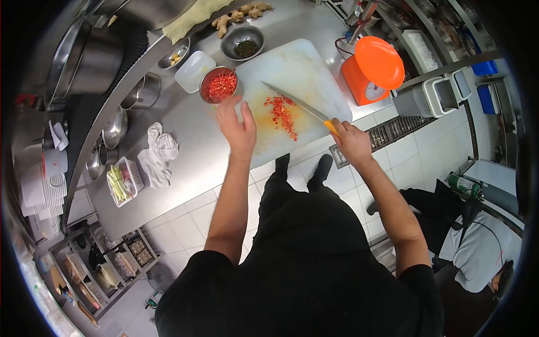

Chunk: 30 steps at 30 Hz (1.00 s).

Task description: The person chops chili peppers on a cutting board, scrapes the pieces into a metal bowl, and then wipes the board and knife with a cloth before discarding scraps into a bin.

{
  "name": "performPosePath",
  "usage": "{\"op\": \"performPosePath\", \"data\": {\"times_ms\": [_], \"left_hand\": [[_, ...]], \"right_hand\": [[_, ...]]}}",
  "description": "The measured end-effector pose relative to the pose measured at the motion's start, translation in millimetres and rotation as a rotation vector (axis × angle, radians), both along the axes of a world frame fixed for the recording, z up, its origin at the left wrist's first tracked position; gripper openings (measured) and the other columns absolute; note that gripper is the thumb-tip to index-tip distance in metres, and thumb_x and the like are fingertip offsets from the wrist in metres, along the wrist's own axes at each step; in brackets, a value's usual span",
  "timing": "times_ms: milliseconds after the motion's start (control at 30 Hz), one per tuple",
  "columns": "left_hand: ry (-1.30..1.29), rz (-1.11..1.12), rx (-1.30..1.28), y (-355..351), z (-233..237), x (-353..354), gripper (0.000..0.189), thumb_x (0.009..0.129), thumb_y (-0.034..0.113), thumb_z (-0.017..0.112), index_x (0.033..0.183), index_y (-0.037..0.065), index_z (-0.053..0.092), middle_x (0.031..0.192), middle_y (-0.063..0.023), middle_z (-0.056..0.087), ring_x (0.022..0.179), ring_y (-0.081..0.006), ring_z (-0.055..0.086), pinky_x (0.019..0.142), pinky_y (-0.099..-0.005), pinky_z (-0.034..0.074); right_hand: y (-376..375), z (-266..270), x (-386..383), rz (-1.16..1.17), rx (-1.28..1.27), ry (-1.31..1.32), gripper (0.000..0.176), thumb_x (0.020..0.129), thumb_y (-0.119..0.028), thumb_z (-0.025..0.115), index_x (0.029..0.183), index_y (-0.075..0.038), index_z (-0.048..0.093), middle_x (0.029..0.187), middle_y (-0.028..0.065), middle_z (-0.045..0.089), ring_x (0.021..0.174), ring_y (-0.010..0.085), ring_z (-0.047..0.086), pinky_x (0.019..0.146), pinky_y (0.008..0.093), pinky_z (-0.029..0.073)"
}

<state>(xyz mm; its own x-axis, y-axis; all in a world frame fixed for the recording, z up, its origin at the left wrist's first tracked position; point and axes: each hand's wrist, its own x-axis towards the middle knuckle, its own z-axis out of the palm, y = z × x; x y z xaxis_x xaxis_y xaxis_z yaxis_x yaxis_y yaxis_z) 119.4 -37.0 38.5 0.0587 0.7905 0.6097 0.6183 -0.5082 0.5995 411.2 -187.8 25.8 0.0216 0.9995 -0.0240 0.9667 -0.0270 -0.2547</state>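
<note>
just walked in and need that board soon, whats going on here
A person stands at a steel counter chopping on a white cutting board. The right hand grips a yellow-handled knife, its blade lying on the board beside a pile of chopped red chili. The left hand is open at the board's edge, right by a metal bowl full of chopped chili.

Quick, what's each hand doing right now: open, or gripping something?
Left hand: open, holding nothing, right beside the bowl of chopped chili.
Right hand: closed on the knife, blade over the cutting board.
</note>
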Motion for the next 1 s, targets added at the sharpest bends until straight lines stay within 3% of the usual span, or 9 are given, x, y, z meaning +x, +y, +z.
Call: {"op": "performPosePath", "data": {"times_ms": [133,333,667,800,833,933,1000], "left_hand": [[-0.038,0.035,-0.26,-34.1,-42.1,-5.6,0.035,0.104,0.014,0.06,0.135,-0.002,0.057,0.137,-0.0235,0.06,0.131,-0.0409,0.054,0.114,-0.0502,0.04],[-0.026,0.116,-0.352,-19.7,-75.1,0.4,0.047,0.109,0.024,0.052,0.144,-0.006,0.049,0.149,-0.0287,0.05,0.142,-0.0445,0.044,0.121,-0.0523,0.033],[-0.163,-0.108,-0.413,-10.3,-72.3,37.0,0.043,0.109,0.02,0.048,0.144,-0.005,0.051,0.147,-0.0273,0.051,0.14,-0.0436,0.047,0.121,-0.0482,0.035],[-0.242,-0.164,-0.431,-19.1,-69.8,32.8,0.042,0.109,0.018,0.048,0.145,-0.004,0.051,0.147,-0.0264,0.052,0.141,-0.043,0.047,0.12,-0.0475,0.036],[-0.281,-0.161,-0.434,-19.8,-69.2,29.8,0.042,0.109,0.018,0.049,0.145,-0.003,0.051,0.147,-0.0262,0.052,0.141,-0.0428,0.047,0.12,-0.0475,0.036],[-0.208,-0.16,-0.403,-9.3,-66.3,20.6,0.044,0.107,0.019,0.051,0.145,-0.003,0.052,0.148,-0.0264,0.052,0.142,-0.0431,0.046,0.121,-0.0485,0.036],[0.038,-0.131,-0.34,1.3,-65.9,22.1,0.045,0.107,0.02,0.051,0.146,-0.003,0.052,0.148,-0.0258,0.053,0.14,-0.0419,0.049,0.12,-0.047,0.037]], "right_hand": [[-11.7,-4.8,6.1,0.082,0.059,0.002,0.04,0.099,-0.032,0.07,0.133,-0.014,0.061,0.093,0.0056,0.067,0.085,0.0254,0.071,0.07,0.0403,0.059],[-23.6,1.7,10.0,0.082,0.163,0.043,0.042,0.096,-0.031,0.073,0.134,-0.014,0.064,0.094,0.005,0.067,0.084,0.0249,0.069,0.07,0.0396,0.058],[-46.6,-1.4,-13.6,-0.088,0.073,0.077,0.042,0.095,-0.027,0.074,0.133,-0.014,0.065,0.096,0.0068,0.068,0.086,0.0272,0.07,0.071,0.0411,0.058],[-60.7,1.1,-31.4,-0.14,0.095,0.211,0.038,0.097,-0.027,0.073,0.131,-0.013,0.064,0.096,0.0093,0.068,0.085,0.0315,0.07,0.071,0.043,0.057],[-69.3,1.8,-34.2,-0.242,0.029,0.275,0.035,0.099,-0.027,0.071,0.129,-0.01,0.065,0.101,0.0125,0.07,0.087,0.0367,0.07,0.073,0.0451,0.057],[-86.1,-0.1,-33.1,-0.373,0.017,0.378,0.034,0.1,-0.026,0.071,0.126,-0.006,0.064,0.107,0.0165,0.071,0.09,0.0408,0.07,0.074,0.0479,0.056],[-98.7,2.0,-29.3,-0.454,-0.009,0.481,0.032,0.102,-0.026,0.068,0.123,-0.003,0.064,0.098,0.0219,0.071,0.086,0.0442,0.069,0.073,0.0496,0.054]]}}
